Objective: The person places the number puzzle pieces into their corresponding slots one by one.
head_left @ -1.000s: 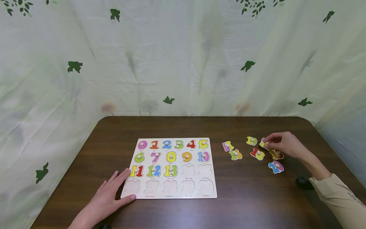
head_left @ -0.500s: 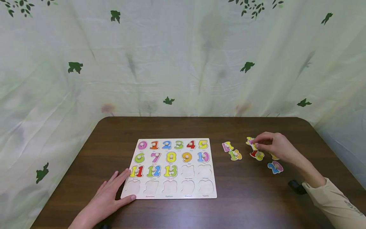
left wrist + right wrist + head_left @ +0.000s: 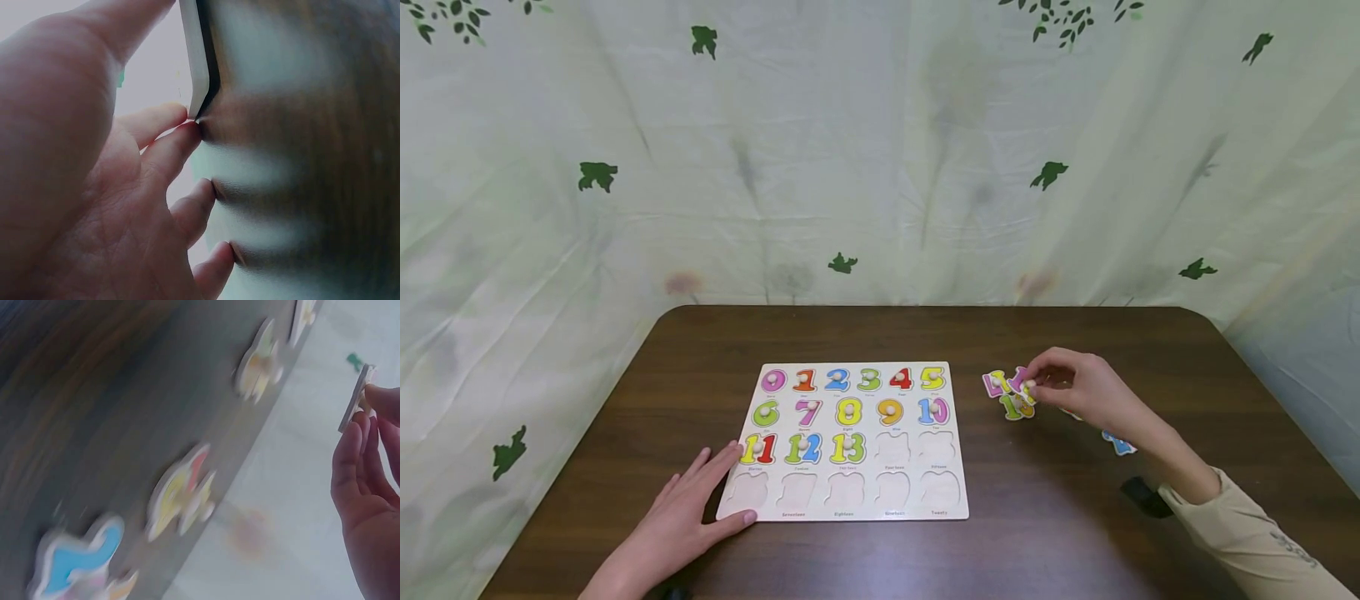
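A white number puzzle board lies on the table, with knobbed pieces from 0 to 13 in its upper rows and several bare recesses below. My left hand rests at the board's left edge, fingers spread, thumb on the near corner; in the left wrist view the fingertips meet the board's edge. My right hand pinches a purple-and-yellow number puzzle piece by its knob. In the right wrist view this piece is seen edge-on, off the table.
Just left of the held piece lie another purple-and-yellow piece and the green-and-orange 16. A blue-and-purple 20 lies beyond the right hand, which hides other pieces. A leaf-printed curtain hangs behind the table.
My right hand has moved left with the pinched puzzle piece, from among the right-hand pieces to beside the 16. The left hand and the board have stayed still.
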